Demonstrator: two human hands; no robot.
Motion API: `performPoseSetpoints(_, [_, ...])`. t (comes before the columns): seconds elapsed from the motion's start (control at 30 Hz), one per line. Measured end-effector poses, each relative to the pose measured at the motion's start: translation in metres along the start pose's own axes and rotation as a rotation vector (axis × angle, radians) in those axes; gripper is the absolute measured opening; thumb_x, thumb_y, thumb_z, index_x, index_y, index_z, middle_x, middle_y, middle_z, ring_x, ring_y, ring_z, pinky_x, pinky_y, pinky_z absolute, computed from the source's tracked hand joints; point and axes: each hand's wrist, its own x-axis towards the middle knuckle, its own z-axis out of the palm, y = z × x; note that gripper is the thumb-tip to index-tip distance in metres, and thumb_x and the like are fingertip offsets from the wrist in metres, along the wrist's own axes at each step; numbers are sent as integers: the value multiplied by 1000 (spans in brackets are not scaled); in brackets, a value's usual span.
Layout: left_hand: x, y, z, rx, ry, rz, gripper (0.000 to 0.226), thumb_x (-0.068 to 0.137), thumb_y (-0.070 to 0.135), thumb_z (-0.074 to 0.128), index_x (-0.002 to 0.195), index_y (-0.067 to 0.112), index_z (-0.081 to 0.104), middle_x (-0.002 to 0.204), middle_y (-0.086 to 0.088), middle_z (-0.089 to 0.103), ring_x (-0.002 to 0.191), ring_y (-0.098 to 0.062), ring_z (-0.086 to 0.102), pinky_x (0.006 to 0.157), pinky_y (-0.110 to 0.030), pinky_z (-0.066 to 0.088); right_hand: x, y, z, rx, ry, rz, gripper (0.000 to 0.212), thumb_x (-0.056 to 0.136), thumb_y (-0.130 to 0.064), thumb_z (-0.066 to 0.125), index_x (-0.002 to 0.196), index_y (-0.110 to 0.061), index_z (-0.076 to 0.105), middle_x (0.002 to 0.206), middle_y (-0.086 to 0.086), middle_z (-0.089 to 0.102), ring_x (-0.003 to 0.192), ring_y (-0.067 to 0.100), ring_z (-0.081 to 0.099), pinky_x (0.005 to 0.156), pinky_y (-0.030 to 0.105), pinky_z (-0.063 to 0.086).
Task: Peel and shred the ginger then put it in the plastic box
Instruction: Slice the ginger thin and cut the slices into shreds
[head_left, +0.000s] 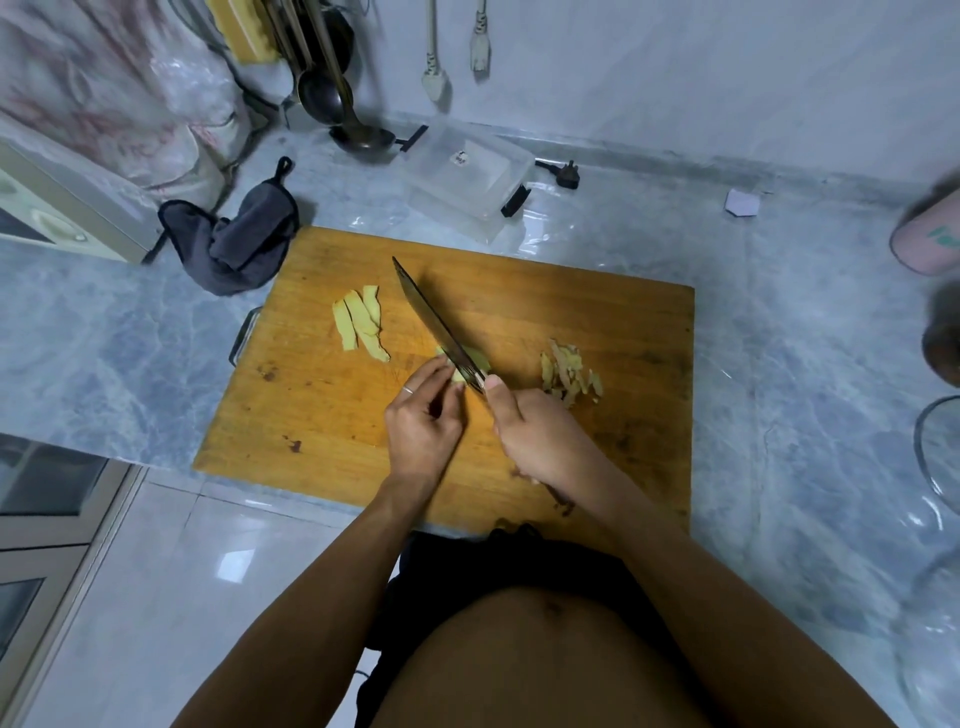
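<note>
On the cutting board (322, 415), near its middle: knife (434, 319) going through a ginger piece (470, 364).

Right hand (540, 441) is gripping the knife handle, fingers curled round it, thumb lying along the top; the blade is resting on the ginger piece and pointing toward the board's far left corner. Left hand (423, 421) is pinching the ginger piece with bent fingertips just left of the blade, holding it down on the board. Ginger slices (360, 323) are lying flat on the board, left of the blade and apart from it. Ginger peelings (570, 375) are sitting in a small heap on the board, right of the hands. Plastic box (470, 179) is standing on the table (805, 374) just beyond the board's far edge. Dark cloth (234, 244) is lying at the board's far left corner.
</note>
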Motion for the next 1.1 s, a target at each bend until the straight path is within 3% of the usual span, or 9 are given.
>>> performPoseSetpoints(0.17, [0, -2, 1, -10, 12, 22, 24, 82, 0, 74, 106, 3, 76, 113, -10, 72, 103, -1, 61, 96, -7, 42, -15, -4, -7, -38, -12, -40, 71, 107, -51, 20, 60, -10, 53, 49, 1, 50, 42, 12, 48, 65, 39, 51])
performPoseSetpoints(0.37, [0, -4, 2, -14, 6, 45, 24, 83, 0, 73, 106, 2, 75, 112, -11, 72, 105, -1, 62, 97, -10, 44, -26, -10, -10, -89, -27, -10, 79, 106, -51, 17, 79, 6, 64, 55, 8, 54, 51, 20, 53, 72, 43, 54])
performPoseSetpoints(0.57, [-2, -5, 3, -24, 6, 39, 23, 85, -1, 72, 108, 3, 75, 115, -11, 70, 109, -3, 62, 99, -12, 44, -29, -10, -4, -101, -4, 2, 80, 105, -52, 17, 88, 10, 64, 81, 27, 68, 55, 26, 55, 69, 45, 54])
performPoseSetpoints(0.77, [-1, -6, 2, -30, 0, 40, 23, 85, -3, 70, 107, 1, 74, 115, -12, 70, 109, -7, 63, 99, -12, 44, -27, -12, -2, -107, -10, 7, 81, 106, -51, 17, 85, 10, 64, 81, 27, 68, 54, 24, 54, 69, 42, 54])
performPoseSetpoints(0.87, [-1, -7, 2, -39, -10, 35, 23, 85, -3, 69, 107, 1, 74, 116, -12, 70, 110, -4, 61, 99, -14, 46, -25, -12, 0, -93, -18, 16, 79, 106, -51, 16, 76, 5, 63, 67, 21, 62, 51, 22, 53, 69, 41, 53])
performPoseSetpoints(1.0, [-1, -10, 3, -56, -21, 18, 24, 85, -4, 69, 108, 1, 74, 116, -11, 69, 110, -8, 64, 99, -16, 47, -23, -6, 2, 5, -28, 59, 74, 104, -55, 19, 72, -2, 59, 58, 13, 57, 41, 18, 53, 46, 28, 47])
performPoseSetpoints(1.1, [0, -12, 2, -72, -27, 4, 25, 85, -5, 69, 109, 1, 73, 117, -10, 69, 111, -6, 63, 99, -15, 46, -17, -6, 4, -9, -31, 40, 72, 105, -54, 18, 68, -5, 57, 56, 14, 55, 39, 17, 52, 45, 24, 44])
